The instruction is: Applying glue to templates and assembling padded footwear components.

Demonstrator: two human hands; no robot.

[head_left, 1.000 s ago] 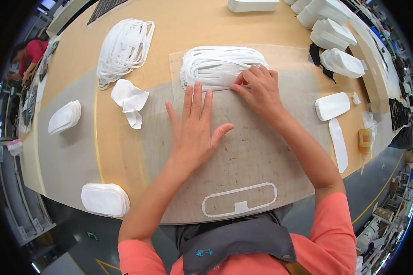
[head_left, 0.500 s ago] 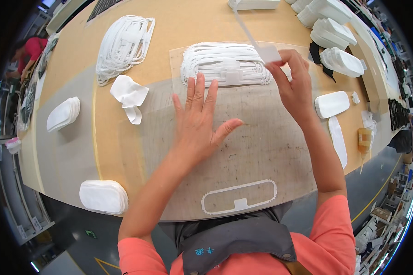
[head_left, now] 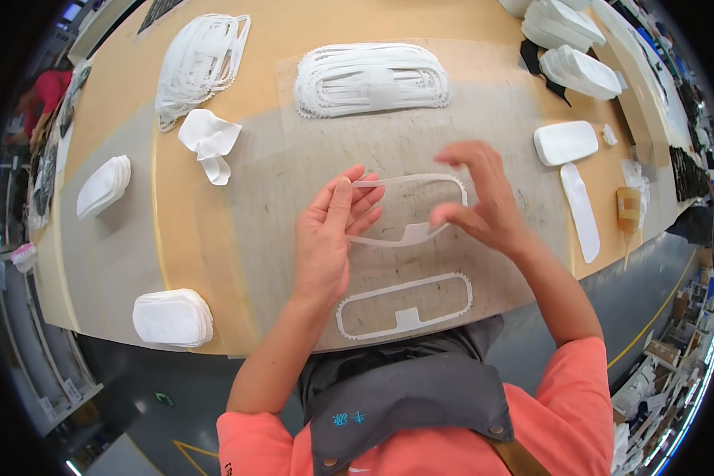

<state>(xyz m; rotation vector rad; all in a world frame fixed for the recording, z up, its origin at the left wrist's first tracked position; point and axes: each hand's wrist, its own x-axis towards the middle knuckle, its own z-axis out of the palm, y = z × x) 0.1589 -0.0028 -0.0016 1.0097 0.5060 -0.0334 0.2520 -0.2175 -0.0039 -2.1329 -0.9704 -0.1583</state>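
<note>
A thin white oval ring (head_left: 420,178) with a notched edge and a small tab is held up above the mat. My left hand (head_left: 325,226) pinches its left end between thumb and fingers. Around the ring's right end, my right hand (head_left: 484,198) has thumb and fingers spread, slightly blurred; its thumb overlaps the ring near the tab, and I cannot tell whether they touch. Below, close to the table's front edge, a similar flat white ring (head_left: 407,320) lies on the mat. Beyond my hands sits a pile of such white rings (head_left: 370,79).
A looser heap of white rings (head_left: 202,67) and a crumpled white cloth (head_left: 209,143) lie at left. Stacks of white oval pads (head_left: 172,317) stand at left and right. A bottle of amber liquid (head_left: 628,208) is near the right edge. A person in red (head_left: 46,99) is far left.
My right hand has come back from the far pile with a white ring and its fingers have spread. My left hand, flat by the pile before, now pinches the ring's left end.
</note>
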